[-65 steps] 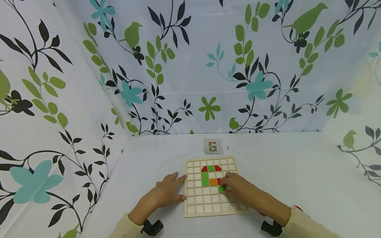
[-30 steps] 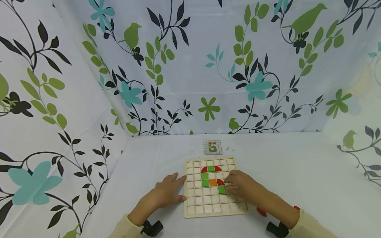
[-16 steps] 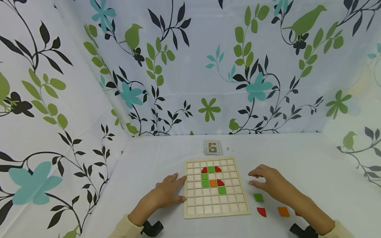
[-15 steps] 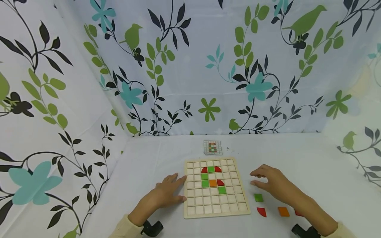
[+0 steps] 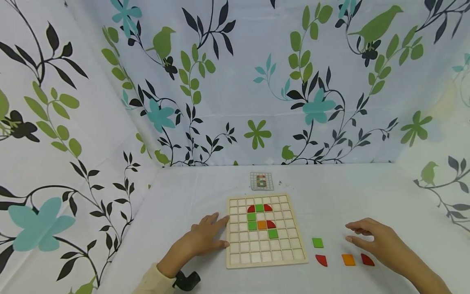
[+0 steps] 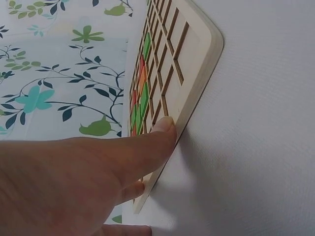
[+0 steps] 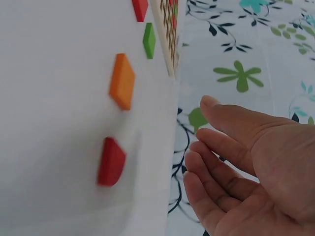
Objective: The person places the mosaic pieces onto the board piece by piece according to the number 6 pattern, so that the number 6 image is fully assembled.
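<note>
Head view: a pale wooden grid board [image 5: 289,234] lies flat on a white cloth-covered table [image 5: 349,196], centred in front of a person. It looks square, with no clear long axis; its sides run away from the person, and its near edge rises slightly toward the right. In its upper-middle cells, a red, a green and a red tile form a row, a green sits under the left one, then come green, orange and red, with a lone green below that last red.

Just beyond the board lies a small card [image 5: 261,181], printed with a grid and a coloured block figure too small to read surely. The dark mark [image 5: 280,183] to its right is also too small to read.

The left hand [image 5: 208,235] has its fingers spread wide, touching the board's left edge; the left wrist view shows the thumb tip on the rim.

The right hand [image 5: 378,241] is well right of the board, above the table, fingers gently curved and holding nothing, with a narrow gap to the thumb. Near it lie four loose tiles: a green square [image 5: 317,243]; a red quarter-round [image 5: 321,260], curve toward the lower left; an orange square [image 5: 348,259]; and another red quarter-round [image 5: 367,259], curve toward the upper right.
</note>
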`<state>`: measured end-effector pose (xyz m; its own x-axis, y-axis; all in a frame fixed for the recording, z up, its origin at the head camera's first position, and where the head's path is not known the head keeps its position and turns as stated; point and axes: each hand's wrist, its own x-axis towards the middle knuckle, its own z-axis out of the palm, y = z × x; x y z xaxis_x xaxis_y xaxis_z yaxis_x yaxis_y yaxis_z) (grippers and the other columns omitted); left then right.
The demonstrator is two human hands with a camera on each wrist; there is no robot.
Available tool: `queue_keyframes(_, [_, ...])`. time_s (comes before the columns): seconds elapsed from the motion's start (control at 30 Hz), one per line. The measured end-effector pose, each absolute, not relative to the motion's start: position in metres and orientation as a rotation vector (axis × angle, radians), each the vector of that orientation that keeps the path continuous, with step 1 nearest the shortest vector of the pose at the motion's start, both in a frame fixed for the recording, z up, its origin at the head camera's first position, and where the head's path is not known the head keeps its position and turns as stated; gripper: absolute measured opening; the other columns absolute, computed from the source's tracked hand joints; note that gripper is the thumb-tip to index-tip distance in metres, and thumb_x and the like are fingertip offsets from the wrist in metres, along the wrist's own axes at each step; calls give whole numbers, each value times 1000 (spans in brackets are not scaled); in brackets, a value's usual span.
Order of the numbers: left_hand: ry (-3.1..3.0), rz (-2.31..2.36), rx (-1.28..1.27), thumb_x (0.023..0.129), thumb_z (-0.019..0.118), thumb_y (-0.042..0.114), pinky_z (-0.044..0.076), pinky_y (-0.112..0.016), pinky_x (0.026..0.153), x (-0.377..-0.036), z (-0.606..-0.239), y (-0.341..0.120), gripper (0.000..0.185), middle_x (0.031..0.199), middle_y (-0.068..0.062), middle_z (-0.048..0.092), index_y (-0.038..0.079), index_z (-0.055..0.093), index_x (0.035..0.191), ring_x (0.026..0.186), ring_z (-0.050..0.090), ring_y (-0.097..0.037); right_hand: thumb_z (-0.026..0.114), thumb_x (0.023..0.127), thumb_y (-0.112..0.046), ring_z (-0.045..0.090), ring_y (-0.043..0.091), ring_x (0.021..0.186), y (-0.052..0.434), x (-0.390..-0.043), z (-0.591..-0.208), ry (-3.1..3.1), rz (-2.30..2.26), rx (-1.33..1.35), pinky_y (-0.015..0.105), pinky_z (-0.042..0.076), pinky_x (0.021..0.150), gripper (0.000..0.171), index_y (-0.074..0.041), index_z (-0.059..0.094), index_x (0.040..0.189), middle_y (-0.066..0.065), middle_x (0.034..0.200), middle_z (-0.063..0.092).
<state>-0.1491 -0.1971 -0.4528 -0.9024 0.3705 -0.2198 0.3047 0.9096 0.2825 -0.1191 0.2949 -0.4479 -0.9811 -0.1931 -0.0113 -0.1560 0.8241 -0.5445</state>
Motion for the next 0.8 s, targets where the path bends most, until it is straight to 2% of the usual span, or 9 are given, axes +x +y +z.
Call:
queue_keyframes(0.17, [2801,361,519,93,67,50,33,-72,99,-148,-450,-198,76,156,-21,33,17,39,155,143,30,-41,78,86,-42,61,28,103,309,-108,-460,2857,-836,-172,46,56,84,55,-6,65,125,7,118,65])
queue_keyframes(0.37, [2806,343,530,94,66,50,33,-72,99,-148,-450,-198,76,157,-21,32,16,38,156,143,29,-41,82,81,-38,59,27,104,321,-100,-473,2799,-756,-166,51,53,88,57,-4,65,124,8,118,65])
queue_keyframes(0.63, [2817,348,537,93,67,50,32,-72,99,-148,-448,-198,76,156,-22,33,15,39,155,142,30,-42,86,76,-35,61,23,97,328,-90,-490,2740,-809,-98,45,56,84,67,4,62,124,9,115,65])
queue_keyframes(0.8, [2805,389,498,92,69,50,31,-73,100,-148,-448,-197,76,156,-21,33,17,40,155,143,29,-41,86,77,-33,60,20,96,327,-88,-493,2784,-797,-108,41,56,83,62,1,63,123,3,113,64])
